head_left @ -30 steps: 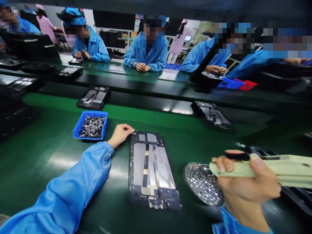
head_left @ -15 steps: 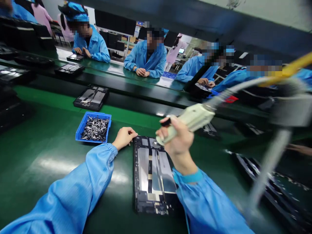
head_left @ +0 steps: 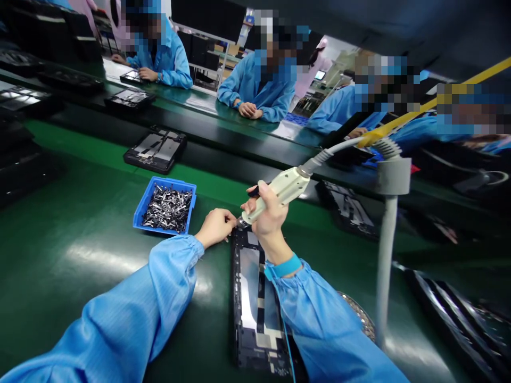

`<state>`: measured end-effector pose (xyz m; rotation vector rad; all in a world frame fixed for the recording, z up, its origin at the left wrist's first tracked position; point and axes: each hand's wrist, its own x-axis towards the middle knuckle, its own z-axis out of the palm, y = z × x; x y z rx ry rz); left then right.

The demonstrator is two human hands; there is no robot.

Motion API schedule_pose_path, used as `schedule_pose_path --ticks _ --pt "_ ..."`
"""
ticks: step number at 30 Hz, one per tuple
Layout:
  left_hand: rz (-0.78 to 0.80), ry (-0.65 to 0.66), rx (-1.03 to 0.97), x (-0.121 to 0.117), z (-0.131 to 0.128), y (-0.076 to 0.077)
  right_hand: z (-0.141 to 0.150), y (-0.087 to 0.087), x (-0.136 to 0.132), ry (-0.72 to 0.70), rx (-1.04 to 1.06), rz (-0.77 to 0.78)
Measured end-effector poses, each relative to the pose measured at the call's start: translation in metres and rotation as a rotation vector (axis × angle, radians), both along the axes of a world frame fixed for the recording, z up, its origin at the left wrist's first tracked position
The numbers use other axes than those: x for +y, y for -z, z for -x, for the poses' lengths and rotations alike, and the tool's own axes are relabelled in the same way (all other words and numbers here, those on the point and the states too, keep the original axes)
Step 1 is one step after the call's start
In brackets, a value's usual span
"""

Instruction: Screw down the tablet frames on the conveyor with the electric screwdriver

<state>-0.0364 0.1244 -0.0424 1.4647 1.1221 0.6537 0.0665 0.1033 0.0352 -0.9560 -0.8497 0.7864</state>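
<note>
An opened tablet (head_left: 249, 287) lies on the green bench, its silver battery area and dark boards facing up. My right hand (head_left: 271, 210) is wrapped round a cream electric screwdriver (head_left: 293, 183), whose tip meets the tablet's top left corner. Right beside that tip is my left hand (head_left: 219, 226), fingers pinched together at the corner; whatever they hold is too small or hidden to make out. To its left stands a blue bin (head_left: 138, 221) full of small metal and black parts (head_left: 167, 207). My right sleeve covers much of the tablet's right side.
Another opened tablet (head_left: 155, 151) sits beyond the bin, and one more (head_left: 347, 210) is at the right. A grey post (head_left: 383, 266) stands right of my arm, near a round dish of small parts (head_left: 361, 314). Co-workers (head_left: 255, 85) sit across the line.
The screwdriver in my right hand has moved left and down onto the tablet's corner beside my left fingers. My view has shifted slightly. The tweezers seen on the tablet are now hidden by my arm.
</note>
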Motion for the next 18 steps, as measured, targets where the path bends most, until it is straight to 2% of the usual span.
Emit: schedule_pose_path --ticks 8,13,15,18 --pt "-0.022 -0.007 0.027 -0.002 0.0 -0.002 0.001 0.002 0.0 -0.004 -0.016 0.002" --pt "-0.024 0.001 0.057 -0.001 0.001 -0.003 0.006 0.005 0.002 0.04 -0.012 0.007" --pt "-0.037 0.002 0.075 -0.001 0.001 -0.004 0.007 -0.005 0.001 0.062 0.019 -0.002" --pt "-0.078 -0.006 0.113 -0.002 0.002 -0.004 -0.003 -0.038 -0.015 0.087 0.099 -0.108"
